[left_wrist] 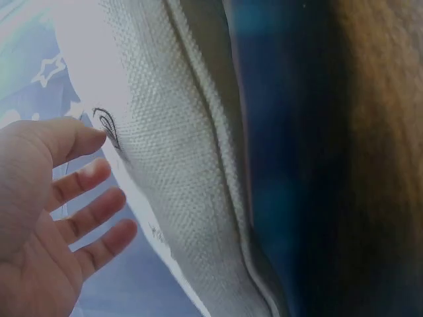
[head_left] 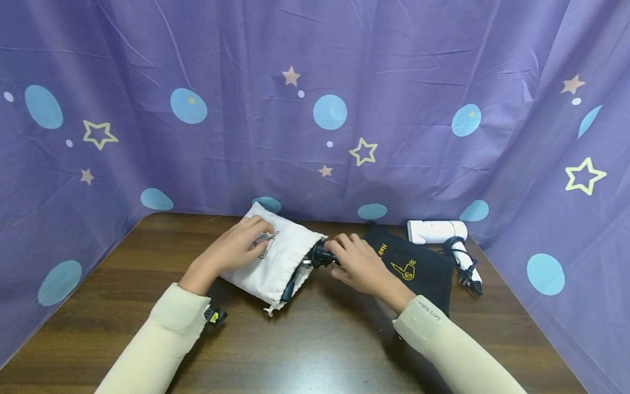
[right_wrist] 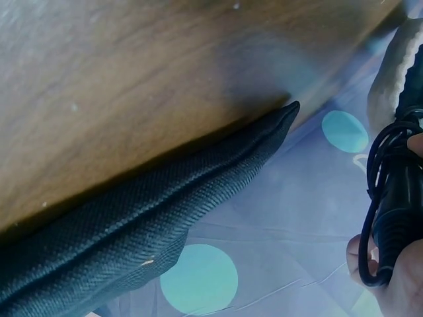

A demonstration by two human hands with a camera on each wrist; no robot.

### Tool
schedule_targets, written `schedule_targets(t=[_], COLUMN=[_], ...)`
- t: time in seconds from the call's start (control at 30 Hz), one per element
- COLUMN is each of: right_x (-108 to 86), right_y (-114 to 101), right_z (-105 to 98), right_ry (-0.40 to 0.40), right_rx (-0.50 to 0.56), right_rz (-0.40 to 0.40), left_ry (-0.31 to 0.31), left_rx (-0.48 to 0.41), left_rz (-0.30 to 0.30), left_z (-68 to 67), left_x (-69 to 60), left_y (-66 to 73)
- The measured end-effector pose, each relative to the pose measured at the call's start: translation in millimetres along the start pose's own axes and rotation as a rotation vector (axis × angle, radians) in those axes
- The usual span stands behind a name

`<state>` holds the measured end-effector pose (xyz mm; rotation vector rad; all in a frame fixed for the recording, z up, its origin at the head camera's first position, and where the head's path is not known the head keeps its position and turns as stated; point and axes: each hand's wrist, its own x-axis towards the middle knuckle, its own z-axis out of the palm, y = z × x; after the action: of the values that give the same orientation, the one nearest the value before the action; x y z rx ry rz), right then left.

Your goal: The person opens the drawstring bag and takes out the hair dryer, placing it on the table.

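Observation:
A white drawstring pouch (head_left: 292, 235) lies tilted on the table, its mouth toward the right. My left hand (head_left: 241, 243) is over the pouch's printed side, fingers loosely bent; in the left wrist view its thumb is close to the white cloth (left_wrist: 178, 132). From the pouch mouth sticks out a black corded handle (head_left: 321, 255), with more dark parts inside. My right hand (head_left: 361, 262) grips this handle; the right wrist view shows its looped black cord (right_wrist: 378, 165) and fingers around it. What the handle belongs to is hidden in the pouch.
Right of my right hand lies a flat black pouch (head_left: 433, 273) with yellow hair-dryer print. Beyond it rests a white hair dryer (head_left: 438, 232) with its black cord wound on the handle. A purple curtain (head_left: 246, 109) with stars hangs behind the wooden table (head_left: 295, 350).

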<state>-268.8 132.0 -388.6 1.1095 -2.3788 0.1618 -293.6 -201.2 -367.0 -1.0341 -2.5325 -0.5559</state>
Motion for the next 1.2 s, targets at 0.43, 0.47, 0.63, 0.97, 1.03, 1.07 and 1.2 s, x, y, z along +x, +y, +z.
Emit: schedule_targets(t=[0.43, 0.47, 0.63, 0.97, 1.03, 1.07, 1.2], right_x=[2.1, 2.2, 2.1, 2.2, 2.1, 2.0, 1.2], right_y=[-0.6, -0.3, 0.5, -1.6, -2.2, -2.5, -2.2], right_z=[4.3, 4.9, 7.1, 8.2, 8.1, 7.7, 6.5], right_ry=[0.006, 0.005, 0.006, 0.000, -0.002, -0.002, 0.003], right_rx=[-0.003, -0.001, -0.014, -0.014, -0.013, -0.011, -0.013], right_rz=[-0.092, -0.099, -0.131, -0.151, -0.155, -0.154, -0.143], left_ry=[0.044, 0.041, 0.000, 0.027, 0.040, 0.043, 0.053], left_rx=[0.170, 0.180, 0.201, 0.200, 0.189, 0.185, 0.177], left_rz=[0.135, 0.146, 0.137, 0.142, 0.155, 0.158, 0.143], left_z=[5.2, 5.7, 7.5, 9.8, 9.4, 9.1, 7.0], left_x=[6.1, 6.3, 4.8, 2.9, 2.6, 2.2, -0.8], left_y=[2.3, 2.1, 1.9, -1.6, -2.7, -3.3, -6.9])
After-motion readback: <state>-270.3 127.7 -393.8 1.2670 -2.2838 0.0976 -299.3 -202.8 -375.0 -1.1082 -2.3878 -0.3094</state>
